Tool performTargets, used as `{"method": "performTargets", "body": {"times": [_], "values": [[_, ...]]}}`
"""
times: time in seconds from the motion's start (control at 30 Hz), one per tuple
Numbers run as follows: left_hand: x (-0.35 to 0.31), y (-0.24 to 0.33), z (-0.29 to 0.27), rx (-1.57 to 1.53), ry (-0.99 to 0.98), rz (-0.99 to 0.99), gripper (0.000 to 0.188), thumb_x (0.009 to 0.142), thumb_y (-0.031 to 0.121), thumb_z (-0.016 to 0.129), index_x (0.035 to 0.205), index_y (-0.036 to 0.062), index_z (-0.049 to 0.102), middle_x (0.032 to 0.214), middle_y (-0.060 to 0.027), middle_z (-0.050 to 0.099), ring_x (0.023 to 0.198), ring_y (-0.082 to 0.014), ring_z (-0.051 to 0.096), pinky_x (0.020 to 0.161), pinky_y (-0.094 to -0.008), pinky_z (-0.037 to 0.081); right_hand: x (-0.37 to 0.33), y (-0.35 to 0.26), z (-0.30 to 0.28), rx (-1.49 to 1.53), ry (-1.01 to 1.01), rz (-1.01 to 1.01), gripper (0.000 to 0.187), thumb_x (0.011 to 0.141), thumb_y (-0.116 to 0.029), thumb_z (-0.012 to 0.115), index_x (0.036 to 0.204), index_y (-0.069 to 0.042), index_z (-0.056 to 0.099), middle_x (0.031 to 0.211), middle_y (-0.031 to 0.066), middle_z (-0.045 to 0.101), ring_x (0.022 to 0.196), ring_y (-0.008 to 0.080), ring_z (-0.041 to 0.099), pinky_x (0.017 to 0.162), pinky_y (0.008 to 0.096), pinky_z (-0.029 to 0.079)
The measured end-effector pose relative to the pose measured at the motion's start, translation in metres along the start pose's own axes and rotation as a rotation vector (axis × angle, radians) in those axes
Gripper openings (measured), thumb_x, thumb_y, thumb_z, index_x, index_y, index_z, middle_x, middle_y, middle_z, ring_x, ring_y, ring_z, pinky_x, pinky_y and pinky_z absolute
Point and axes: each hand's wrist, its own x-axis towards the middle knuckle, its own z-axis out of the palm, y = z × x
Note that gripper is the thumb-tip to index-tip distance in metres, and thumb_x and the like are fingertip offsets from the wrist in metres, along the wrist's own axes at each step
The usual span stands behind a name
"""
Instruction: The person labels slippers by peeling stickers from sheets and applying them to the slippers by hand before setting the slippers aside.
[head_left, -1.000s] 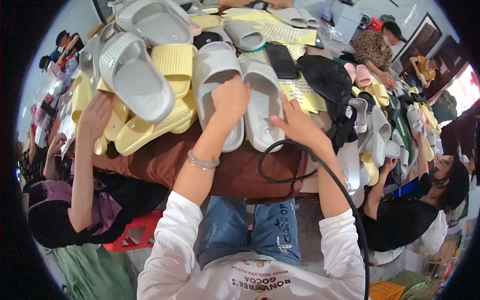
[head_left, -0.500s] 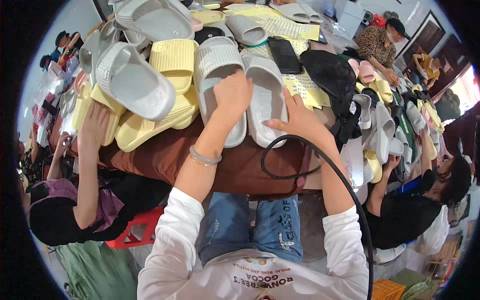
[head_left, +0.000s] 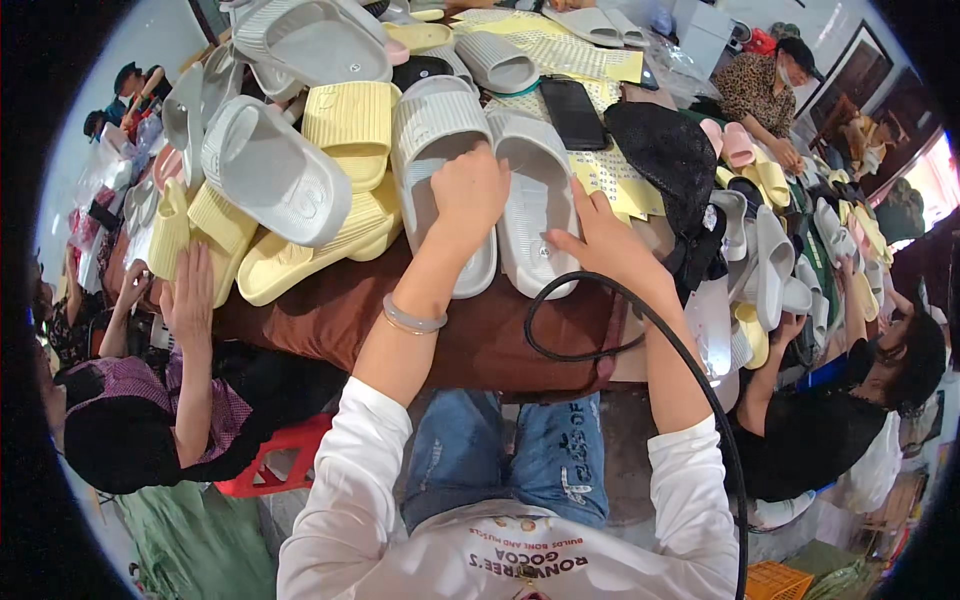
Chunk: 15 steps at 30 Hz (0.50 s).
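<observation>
— Where are the grey slippers (head_left: 437,125) laid?
— By the worktop's (head_left: 480,350) near edge.
— How are they touched?
— Left hand (head_left: 468,195) curled over one, grip hidden; right hand (head_left: 608,238) spread wide against the other.

Left hand (head_left: 470,195) curled over grey slipper (head_left: 440,112); can't see its fingertips from here, so can't tell whether they grip anything. Print on yellow label sheets (head_left: 565,50) too small for me to make out. Lower yellow slipper (head_left: 285,270) partly covered by others. Orange crate (head_left: 780,582) cut by lower edge. Far person at right (head_left: 865,145) blurred on my feed.
</observation>
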Motion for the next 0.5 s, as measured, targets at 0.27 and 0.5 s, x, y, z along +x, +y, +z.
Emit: {"method": "performTargets", "body": {"times": [0.27,0.5], "values": [[0.000,0.003,0.003,-0.005,0.060,0.027,0.028,0.078,0.030,0.058,0.079,0.0016,0.057,0.069,-0.0182,0.062,0.065,-0.0347,0.062,0.059,-0.0435,0.050,-0.001,0.002,-0.003,0.029,-0.021,0.010,0.078,0.082,-0.045,0.053,0.134,0.002,0.022,0.107,0.0256,0.043,0.090,0.0398,0.052,0.079,0.0400,0.043],[0.000,0.002,-0.002,0.028,0.012,-0.007,0.025,0.079,0.028,0.057,0.082,0.0031,0.058,0.074,-0.0159,0.063,0.068,-0.0320,0.064,0.061,-0.0412,0.050,0.002,-0.002,-0.003,0.001,-0.018,0.022,0.079,0.080,-0.046,0.055,0.133,0.003,0.023,0.113,0.0240,0.043,0.098,0.0398,0.052,0.080,0.0423,0.045]]}}
